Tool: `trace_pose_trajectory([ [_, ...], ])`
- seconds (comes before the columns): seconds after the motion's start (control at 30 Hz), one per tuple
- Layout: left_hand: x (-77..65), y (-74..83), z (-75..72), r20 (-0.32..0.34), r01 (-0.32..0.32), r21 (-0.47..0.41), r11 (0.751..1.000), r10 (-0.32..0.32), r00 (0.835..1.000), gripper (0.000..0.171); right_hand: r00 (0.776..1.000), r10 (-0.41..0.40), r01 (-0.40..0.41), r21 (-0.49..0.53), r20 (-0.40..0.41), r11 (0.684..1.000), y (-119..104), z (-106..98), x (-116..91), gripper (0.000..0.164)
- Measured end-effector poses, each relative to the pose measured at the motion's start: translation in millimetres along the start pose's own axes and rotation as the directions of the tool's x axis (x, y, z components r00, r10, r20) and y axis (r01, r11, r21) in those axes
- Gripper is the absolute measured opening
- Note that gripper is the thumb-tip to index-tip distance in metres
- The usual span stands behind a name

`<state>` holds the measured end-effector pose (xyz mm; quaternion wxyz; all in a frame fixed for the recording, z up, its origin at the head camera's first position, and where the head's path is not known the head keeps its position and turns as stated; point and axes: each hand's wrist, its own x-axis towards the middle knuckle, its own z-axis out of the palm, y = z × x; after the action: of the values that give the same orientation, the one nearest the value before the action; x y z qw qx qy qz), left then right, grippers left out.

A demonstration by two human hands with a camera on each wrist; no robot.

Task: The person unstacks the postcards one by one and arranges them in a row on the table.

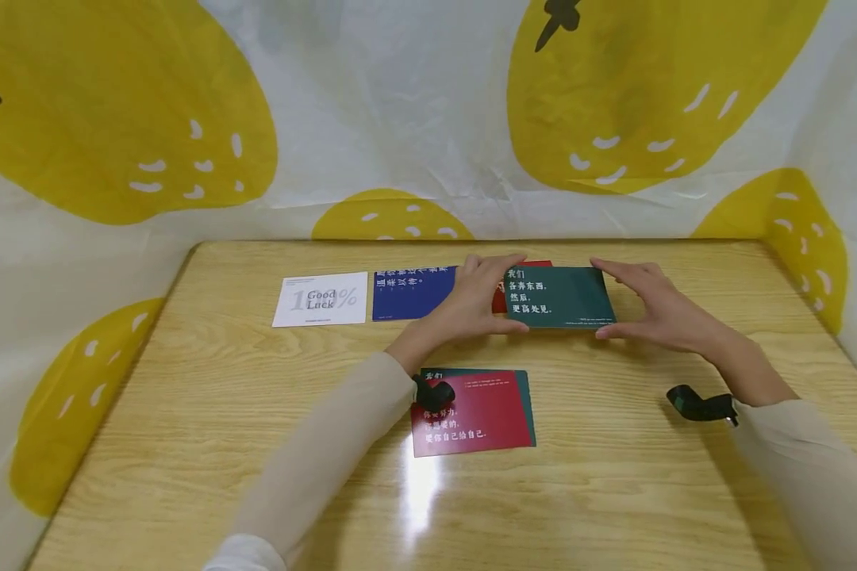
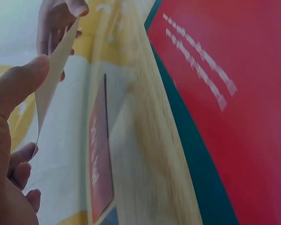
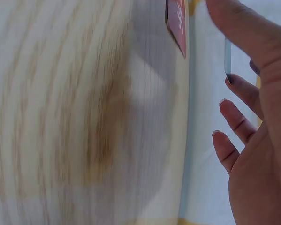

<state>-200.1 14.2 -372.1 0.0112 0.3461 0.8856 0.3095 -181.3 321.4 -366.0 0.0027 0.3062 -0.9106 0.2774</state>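
Observation:
A dark green card with white characters is held up over the far part of the table by both hands. My left hand grips its left end, thumb at the lower edge and fingers at the upper. At the right end, my right hand pinches it by its corners. The left wrist view shows the card nearly edge-on between the hands. Behind it lies a red card, mostly hidden. A blue card lies left of that, partly covered by my left hand.
A white "Good Luck" card lies at the left end of the row. Nearer, under the left wrist, a red card rests on a green one. Fruit-patterned cloth hangs behind the wooden table.

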Motion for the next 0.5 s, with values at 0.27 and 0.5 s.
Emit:
trace_pose_trajectory([
  [0.27,29.0,8.7,21.9,0.032,0.098,0.012,0.995,-0.098,0.995,0.099,0.987,0.142,-0.145,0.026,0.075,0.989,26.9,-13.1,-3.8,0.101],
  [0.5,49.2,14.1,36.4,0.053,0.153,0.067,0.986,-0.157,0.986,0.099,0.983,0.133,-0.141,0.055,0.126,0.988,45.6,-21.4,-3.4,0.096],
])
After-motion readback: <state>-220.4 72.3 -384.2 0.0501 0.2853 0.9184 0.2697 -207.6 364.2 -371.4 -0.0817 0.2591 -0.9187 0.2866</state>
